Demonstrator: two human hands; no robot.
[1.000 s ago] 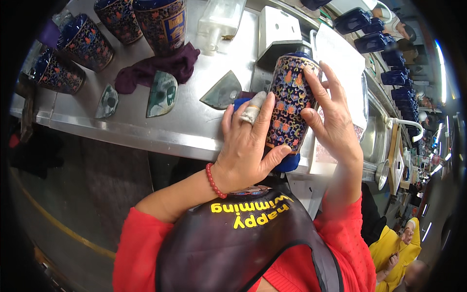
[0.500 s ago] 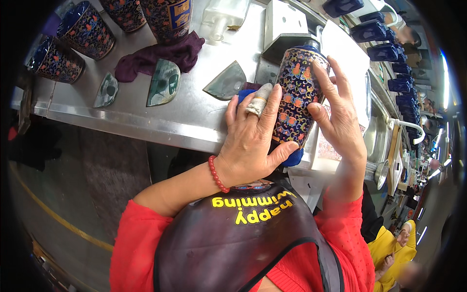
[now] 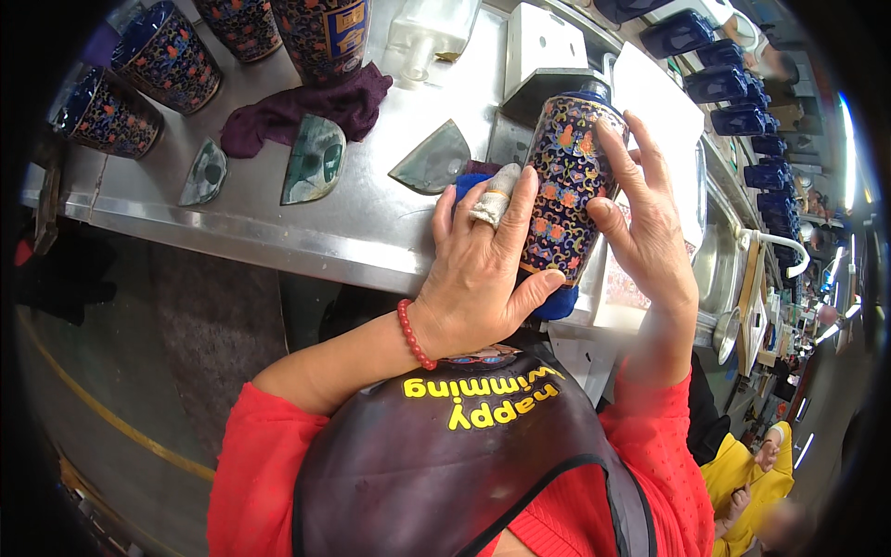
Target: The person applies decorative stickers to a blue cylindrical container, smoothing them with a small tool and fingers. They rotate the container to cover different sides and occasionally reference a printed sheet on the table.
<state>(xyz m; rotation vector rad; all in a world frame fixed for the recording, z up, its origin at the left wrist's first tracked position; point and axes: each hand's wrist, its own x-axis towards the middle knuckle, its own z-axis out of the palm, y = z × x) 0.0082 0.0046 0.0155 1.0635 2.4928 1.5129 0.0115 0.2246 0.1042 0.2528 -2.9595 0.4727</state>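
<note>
A dark blue bottle (image 3: 568,190) with a dense floral pattern of orange, pink and gold lies in front of me, its neck pointing away. Beneath its near end shows a blue cloth (image 3: 560,304). Along the bottle's left side runs my left hand (image 3: 478,265), closed about it with the index finger against the side and the thumb by the base. One finger of this hand wears a pale fabric cover (image 3: 492,202). My right hand (image 3: 647,227) is open at the right side, fingers spread, with the thumb and index fingertips touching the pattern.
Several patterned blue vessels (image 3: 172,60) stand at the back left near a purple cloth (image 3: 325,110). Curved translucent pieces (image 3: 314,160) lie on the metal table (image 3: 269,234). A white box (image 3: 545,46) stands behind the bottle. Plain blue bottles (image 3: 742,121) and a co-worker in yellow (image 3: 756,478) are at right.
My hands and the patterned bottle are almost unchanged, with only a very slight shift. The plain blue bottles at the upper right have changed position.
</note>
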